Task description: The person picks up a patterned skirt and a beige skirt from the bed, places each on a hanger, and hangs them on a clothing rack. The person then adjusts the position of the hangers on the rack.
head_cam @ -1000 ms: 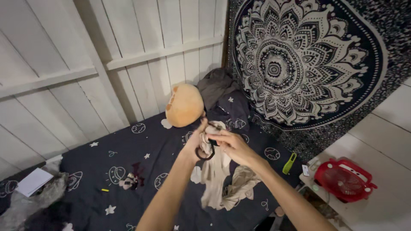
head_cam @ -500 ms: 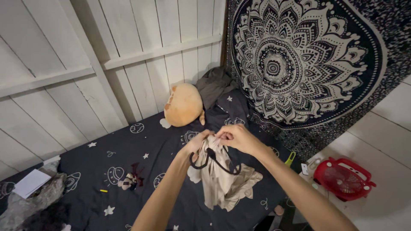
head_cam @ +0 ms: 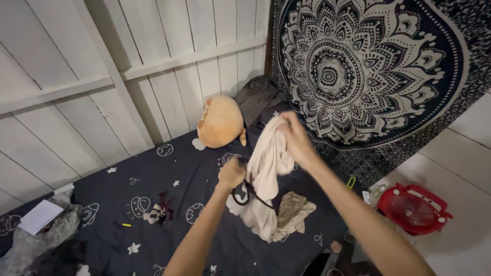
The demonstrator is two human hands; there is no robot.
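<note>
Beige, limp cotton garment point(head_cam: 268, 168) now hangs higher above the dark star-printed bed point(head_cam: 153, 204), lifted by the right hand point(head_cam: 292, 134) pinching its top; the left hand point(head_cam: 231, 174) stays closed on the black plastic hanger point(head_cam: 244, 193), freeing it.

Bed point(head_cam: 169, 168) open left of left hand point(head_cam: 231, 174). Plush toy point(head_cam: 221, 121) and dark clothes heap point(head_cam: 258, 97) block far end by plank wall point(head_cam: 102, 82). Beige garment point(head_cam: 266, 168) hangs between hands. Red fan point(head_cam: 413, 208) on floor, right.
</note>
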